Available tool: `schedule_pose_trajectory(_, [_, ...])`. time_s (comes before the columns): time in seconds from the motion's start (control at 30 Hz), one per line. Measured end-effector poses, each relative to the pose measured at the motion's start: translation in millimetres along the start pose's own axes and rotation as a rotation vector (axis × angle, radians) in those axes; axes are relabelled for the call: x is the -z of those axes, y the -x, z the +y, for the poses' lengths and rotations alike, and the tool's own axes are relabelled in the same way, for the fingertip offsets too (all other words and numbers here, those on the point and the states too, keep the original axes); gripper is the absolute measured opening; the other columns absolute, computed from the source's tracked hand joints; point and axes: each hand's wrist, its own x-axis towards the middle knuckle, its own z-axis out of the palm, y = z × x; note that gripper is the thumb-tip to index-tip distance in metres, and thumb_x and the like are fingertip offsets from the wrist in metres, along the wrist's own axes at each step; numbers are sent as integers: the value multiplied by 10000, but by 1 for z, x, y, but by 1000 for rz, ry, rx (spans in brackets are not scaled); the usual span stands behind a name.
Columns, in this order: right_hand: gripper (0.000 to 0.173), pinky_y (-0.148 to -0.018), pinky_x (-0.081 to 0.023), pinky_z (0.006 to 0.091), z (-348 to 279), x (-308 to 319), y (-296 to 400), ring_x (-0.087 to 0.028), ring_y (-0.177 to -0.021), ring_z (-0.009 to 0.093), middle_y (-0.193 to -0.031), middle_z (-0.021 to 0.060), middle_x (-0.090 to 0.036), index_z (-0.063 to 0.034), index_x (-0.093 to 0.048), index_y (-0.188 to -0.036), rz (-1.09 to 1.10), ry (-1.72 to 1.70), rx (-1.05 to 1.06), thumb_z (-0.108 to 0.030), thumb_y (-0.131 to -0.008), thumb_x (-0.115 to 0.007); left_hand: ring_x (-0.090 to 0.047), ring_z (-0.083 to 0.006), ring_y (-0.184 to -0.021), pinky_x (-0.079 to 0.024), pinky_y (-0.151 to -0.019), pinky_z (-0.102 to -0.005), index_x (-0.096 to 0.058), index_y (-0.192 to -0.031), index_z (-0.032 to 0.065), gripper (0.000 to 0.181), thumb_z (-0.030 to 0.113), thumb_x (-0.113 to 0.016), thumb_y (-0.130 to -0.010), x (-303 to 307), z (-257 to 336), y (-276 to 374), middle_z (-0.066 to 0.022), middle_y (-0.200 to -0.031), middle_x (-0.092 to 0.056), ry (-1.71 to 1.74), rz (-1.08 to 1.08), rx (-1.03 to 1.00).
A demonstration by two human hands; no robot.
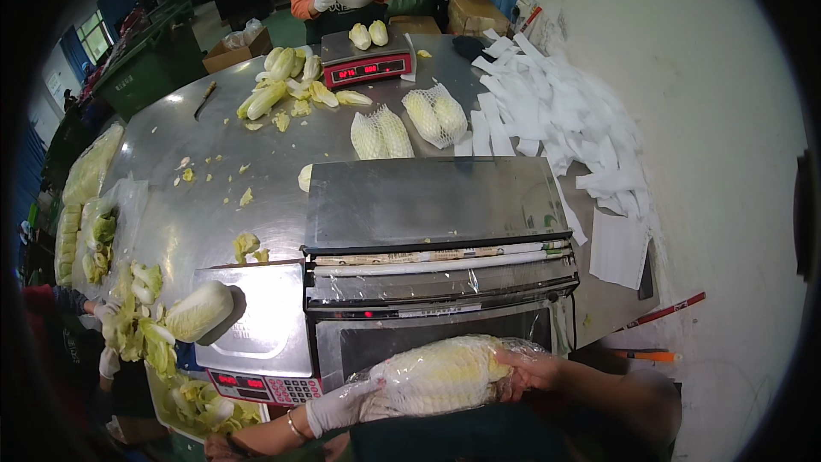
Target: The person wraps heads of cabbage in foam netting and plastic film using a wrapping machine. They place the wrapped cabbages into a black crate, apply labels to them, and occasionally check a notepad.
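Between my two hands is a bundle of napa cabbage [442,375] in white foam netting, with clear cling film around it. My left hand [343,405], in a white glove, grips its left end. At the right end my right hand [529,371] holds the cabbage and gathered film; some fingers are hidden. The bundle is in front of the film wrapping machine [436,202], whose film roll [442,264] lies across it. Left of the machine stands a scale [250,317] with a red keypad; a bare napa cabbage [200,311] rests at its left edge.
Two netted cabbage packs [435,114] lie beyond the machine, near white foam strips [545,96]. Across the steel table [167,147], a person stands behind a second scale [365,67]. A gloved co-worker's hand [108,314] handles leaves at left, above a leaf bin [160,407]. A knife [205,99] lies far left.
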Motion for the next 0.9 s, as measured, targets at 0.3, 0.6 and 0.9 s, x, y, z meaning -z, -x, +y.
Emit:
schedule_pose_trajectory(0.3, [182, -630, -519, 283, 53, -44, 27, -639, -650, 180, -728, 144, -637, 58, -512, -1025, 665, 287, 895, -81, -993, -399, -650, -191, -931, -511, -841, -300, -551, -1182, -38, 412, 318, -479, -988, -25, -25, 34, -137, -1056, -642, -370, 212, -521])
schedule_pose_trajectory(0.6, [213, -366, -240, 204, -19, -19, 6, -265, -363, 53, -516, -32, -340, -49, -504, -840, 630, -504, 1118, -175, -1003, -447, -485, -111, -468, -405, -470, -221, -539, -856, 21, 262, 229, -457, -992, -27, -52, 14, -38, -623, -535, 130, 565, -1060])
schedule_pose_trajectory(0.9, [147, -431, -418, 304, 45, 40, -49, -489, -434, 116, -585, 77, -517, -49, -589, -807, 1420, 667, 1264, -129, -926, -554, -378, -75, -439, -302, -417, -202, -526, -895, 65, 209, 265, -490, -946, 8, -152, -31, -8, -695, -500, 288, 461, -867])
